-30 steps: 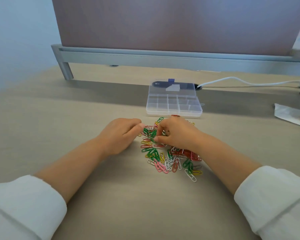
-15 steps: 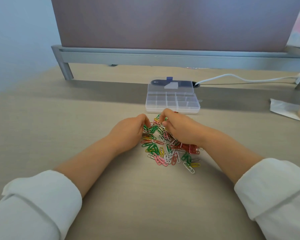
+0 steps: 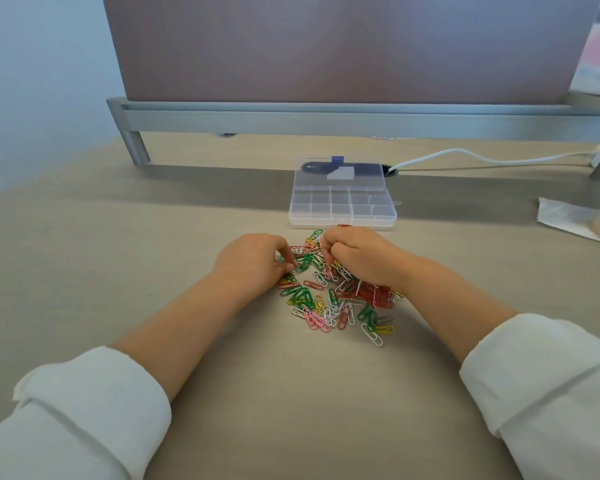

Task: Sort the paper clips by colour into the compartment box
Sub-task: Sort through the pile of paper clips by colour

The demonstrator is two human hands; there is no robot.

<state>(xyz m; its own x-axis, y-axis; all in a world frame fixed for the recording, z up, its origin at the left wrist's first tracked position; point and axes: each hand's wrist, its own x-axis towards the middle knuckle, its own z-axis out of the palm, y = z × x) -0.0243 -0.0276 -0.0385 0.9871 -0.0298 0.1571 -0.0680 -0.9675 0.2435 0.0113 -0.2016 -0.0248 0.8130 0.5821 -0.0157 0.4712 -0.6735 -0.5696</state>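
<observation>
Head view: a loose pile of paper clips [image 3: 333,299], green, red, pink, yellow and white, lies on the worktop [image 3: 118,271] just in front of the clear compartment box [image 3: 342,206]. One red clip sits against the box's near edge.

The left hand [image 3: 253,261] rests at the pile's left edge. Its grip is together, with thumb and fingertips pinched on paper clips there.

The right hand [image 3: 364,258] lies over the pile's far right part with its fingers curled under. Whether its grip has closed on a clip cannot be told.

A white cable [image 3: 465,154] runs off to the right behind the box.
</observation>
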